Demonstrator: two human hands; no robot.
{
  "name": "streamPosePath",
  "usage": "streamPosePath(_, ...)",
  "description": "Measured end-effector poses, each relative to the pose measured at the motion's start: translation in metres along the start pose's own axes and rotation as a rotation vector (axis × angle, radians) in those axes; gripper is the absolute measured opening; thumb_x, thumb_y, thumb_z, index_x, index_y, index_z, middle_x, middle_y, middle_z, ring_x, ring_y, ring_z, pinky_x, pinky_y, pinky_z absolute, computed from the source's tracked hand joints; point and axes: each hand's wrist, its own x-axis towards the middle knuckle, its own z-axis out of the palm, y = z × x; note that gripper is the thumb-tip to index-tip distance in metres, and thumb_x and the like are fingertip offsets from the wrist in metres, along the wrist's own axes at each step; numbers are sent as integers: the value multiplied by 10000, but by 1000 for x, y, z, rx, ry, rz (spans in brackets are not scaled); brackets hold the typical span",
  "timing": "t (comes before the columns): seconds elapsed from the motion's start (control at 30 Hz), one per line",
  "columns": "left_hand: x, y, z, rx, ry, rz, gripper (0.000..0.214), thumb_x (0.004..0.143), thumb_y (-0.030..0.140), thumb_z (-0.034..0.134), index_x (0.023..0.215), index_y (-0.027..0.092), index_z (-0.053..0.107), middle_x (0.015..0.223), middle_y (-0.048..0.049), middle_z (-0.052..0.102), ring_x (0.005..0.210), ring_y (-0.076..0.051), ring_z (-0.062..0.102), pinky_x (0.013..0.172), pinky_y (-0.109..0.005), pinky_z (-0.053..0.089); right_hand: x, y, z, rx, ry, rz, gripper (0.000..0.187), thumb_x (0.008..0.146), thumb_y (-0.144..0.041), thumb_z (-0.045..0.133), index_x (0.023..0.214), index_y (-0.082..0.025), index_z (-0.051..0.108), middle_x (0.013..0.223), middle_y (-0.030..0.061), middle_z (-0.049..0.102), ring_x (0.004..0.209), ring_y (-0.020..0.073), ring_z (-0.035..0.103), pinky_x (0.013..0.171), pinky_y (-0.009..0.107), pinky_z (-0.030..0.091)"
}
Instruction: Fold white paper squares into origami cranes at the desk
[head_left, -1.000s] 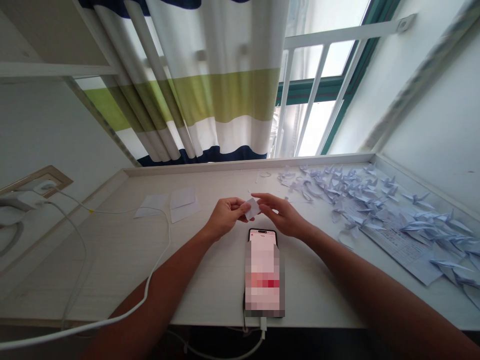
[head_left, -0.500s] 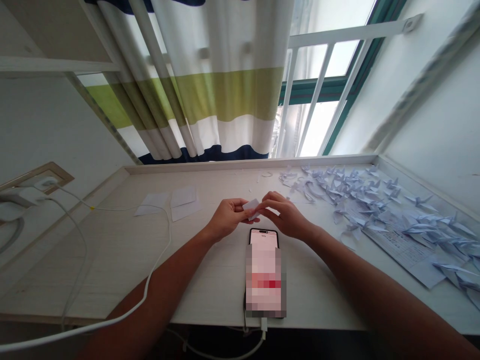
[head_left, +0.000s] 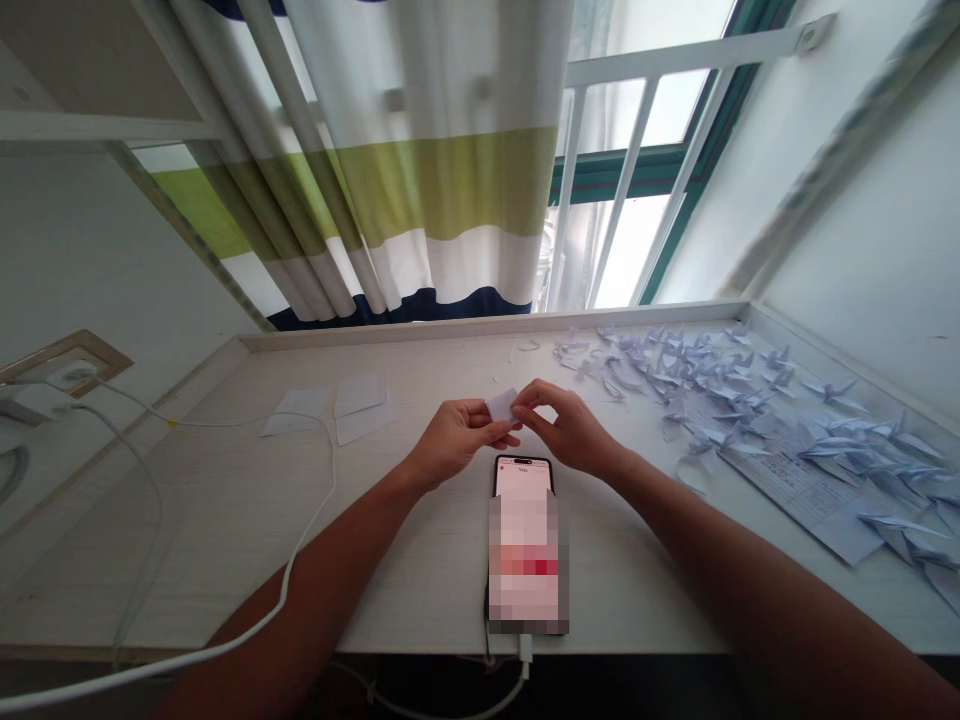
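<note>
A small white piece of paper [head_left: 501, 404] is pinched between both my hands above the middle of the desk. My left hand [head_left: 454, 441] grips its left and lower edge with thumb and fingers closed. My right hand [head_left: 568, 427] pinches its right edge with thumb and forefinger, the other fingers curled. Directly below the hands a phone [head_left: 524, 545] lies face up on the white desk [head_left: 225, 500], its screen lit.
Several folded pale paper cranes [head_left: 720, 390] and a printed sheet [head_left: 802, 490] cover the desk's right side. Flat white paper squares [head_left: 330, 412] lie at left centre. A white charging cable [head_left: 307, 540] crosses the left side from a wall socket [head_left: 60, 375]. A striped curtain [head_left: 420, 200] hangs behind.
My right hand, open beside the paper a second ago, has closed into a pinch on its right edge. The paper has been turned and lifted slightly between both hands.
</note>
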Motion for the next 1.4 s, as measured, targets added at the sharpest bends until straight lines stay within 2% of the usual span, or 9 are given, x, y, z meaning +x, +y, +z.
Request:
streamPosePath(0.23, 1, 2, -1, -29, -13, -28, 462, 822, 484, 787, 1065, 94, 738, 1064, -169, 776, 852, -233, 770, 806, -350, 597, 1, 1, -1, -10, 27, -72, 129, 976, -224, 581, 851, -201, 604, 960, 55, 638, 863, 184, 614, 804, 358, 506)
streamPosePath(0.37, 2, 4, -6, -40, 19, -25, 409, 802, 436, 821, 1002, 88, 742, 988, -151, 785, 852, -229, 768, 806, -338, 596, 1, -2, -7, -2, -52, -118, 83, 982, -242, 591, 954, -211, 663, 1016, 62, 630, 907, 186, 622, 834, 362, 521)
streamPosePath(0.47, 1, 5, -8, -18, -2, -41, 385, 801, 417, 826, 985, 89, 744, 921, -130, 786, 858, -231, 769, 804, -333, 595, 0, 0, -10, -13, -149, -140, 143, 983, -271, 605, 1076, -232, 707, 1043, 68, 639, 931, 192, 632, 843, 369, 533)
streamPosePath(0.63, 0, 3, -14, 75, -67, -66, 419, 819, 460, 798, 1000, 87, 736, 934, -145, 787, 867, -235, 767, 789, -335, 593, -1, 5, -13, -32, -230, -130, 192, 973, -304, 627, 1120, -258, 742, 1006, 64, 667, 907, 197, 648, 821, 370, 541)
streamPosePath(0.73, 1, 0, -17, 148, -86, -84, 440, 799, 488, 805, 962, 86, 732, 918, -154, 788, 850, -238, 769, 778, -336, 591, -1, 9, -14, -42, -249, -123, 168, 965, -313, 640, 1068, -257, 760, 1021, 68, 683, 915, 199, 657, 822, 367, 536)
streamPosePath(0.87, 3, -3, -17, 163, -80, -85, 449, 787, 504, 808, 931, 87, 723, 899, -152, 789, 852, -247, 775, 776, -334, 591, -1, 10, -10, -61, -213, -100, 121, 968, -276, 622, 942, -220, 725, 1002, 65, 704, 914, 198, 663, 834, 358, 524)
streamPosePath(1.17, 2, 3, -13, 148, -85, -43, 431, 808, 484, 796, 958, 86, 727, 944, -160, 790, 865, -243, 778, 772, -320, 596, -1, -1, -1, -45, -45, 55, 122, 938, -260, 628, 836, -195, 638, 831, 35, 730, 761, 170, 653, 727, 314, 513)
streamPosePath(1.27, 0, 5, -11, 132, -72, -46, 420, 795, 468, 812, 947, 87, 725, 934, -155, 792, 855, -243, 779, 782, -331, 602, 0, -4, -3, -30, -40, 67, 126, 927, -273, 638, 829, -195, 647, 821, 33, 735, 754, 166, 656, 728, 311, 518)
streamPosePath(1.4, -1, 5, -7, 112, -81, -85, 415, 767, 475, 832, 823, 92, 681, 889, -159, 791, 854, -268, 782, 776, -349, 611, 0, -4, -4, -29, -51, 84, 161, 942, -289, 612, 815, -192, 637, 799, 31, 729, 739, 162, 652, 717, 308, 518)
